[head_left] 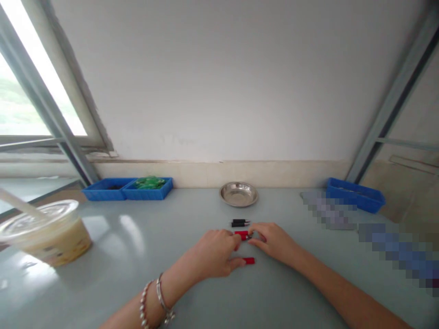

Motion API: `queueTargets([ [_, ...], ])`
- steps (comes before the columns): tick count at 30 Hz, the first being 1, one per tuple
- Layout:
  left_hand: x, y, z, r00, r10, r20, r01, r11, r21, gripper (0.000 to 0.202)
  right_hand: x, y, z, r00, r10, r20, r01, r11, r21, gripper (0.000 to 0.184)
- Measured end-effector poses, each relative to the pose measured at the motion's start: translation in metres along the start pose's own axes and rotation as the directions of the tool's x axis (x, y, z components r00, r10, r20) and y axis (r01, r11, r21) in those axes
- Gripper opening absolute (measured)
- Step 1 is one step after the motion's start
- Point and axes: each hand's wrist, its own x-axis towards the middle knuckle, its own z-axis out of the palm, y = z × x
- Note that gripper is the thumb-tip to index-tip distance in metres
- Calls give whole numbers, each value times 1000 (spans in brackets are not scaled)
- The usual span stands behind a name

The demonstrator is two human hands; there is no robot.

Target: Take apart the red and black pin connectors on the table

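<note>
Red plastic plug piece (242,235) pinched between both hands at the middle of the pale grey table (137,274), fingers of each closed narrowly on it. Left hand (214,254) on its left end, knuckles up, bracelets (156,304) at the wrist. Right hand (274,242) on its right end, fingertips (254,230) curled around a small metal tip; exact grip there too small to tell. Second red piece (249,261) flat on the table, just beside the left thumb, whether touching it or not unclear. Two black plugs (240,223) side by side just beyond the hands, apart from them. Round steel dish (238,193) farther back near the wall. Two blue trays (126,188) at back left, the right one filled with green parts (150,183). Another blue tray (355,195) at back right. Lidded plastic cup (44,233) with a straw at the left edge, holding a pale drink.
</note>
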Motion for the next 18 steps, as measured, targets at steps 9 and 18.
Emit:
queueTargets([
  [9,9,-11,3,983,-171,-63,172,985,16,24,4,-1,13,999,-33,-38,35,998,44,11],
  [18,14,-13,5,980,-200,9,199,978,62,19,4,-1,2,982,-24,-185,67,972,226,14],
])
